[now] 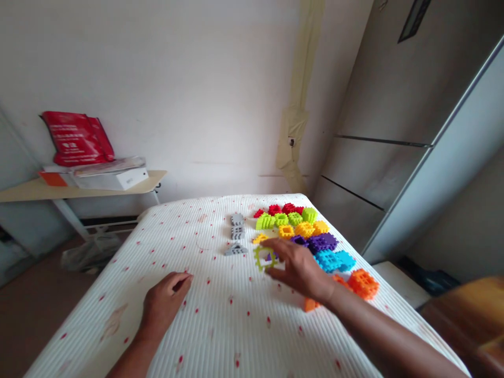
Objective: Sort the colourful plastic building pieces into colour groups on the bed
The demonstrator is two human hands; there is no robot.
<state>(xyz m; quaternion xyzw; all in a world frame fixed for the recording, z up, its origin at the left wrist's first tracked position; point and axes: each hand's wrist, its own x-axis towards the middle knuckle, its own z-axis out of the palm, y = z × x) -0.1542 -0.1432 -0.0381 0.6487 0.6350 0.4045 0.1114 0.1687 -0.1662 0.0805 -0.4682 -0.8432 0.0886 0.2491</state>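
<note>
Between the thumb and fingers of my right hand (303, 269) is a lime-green square frame block (257, 261) with notched edges and an open middle. The hand is over the right half of the covered table. Part of a purple block shows through the frame. My left hand (163, 302) rests to the left with its fingers curled together, and nothing shows in it. Grey blocks (237, 232) stand in a line ahead of the hands, a grey triangular one (235, 250) nearest. A small yellow block (260, 239) lies just beyond the held frame.
Blocks are grouped by colour on the right: red (289, 208), green (281, 219), yellow (304, 229), purple (323, 242), blue (334, 260) and orange (364, 284). A side table (23, 193) at left bears a red bag (76, 137) and a white box (114, 178). A tall cabinet (378, 110) stands right.
</note>
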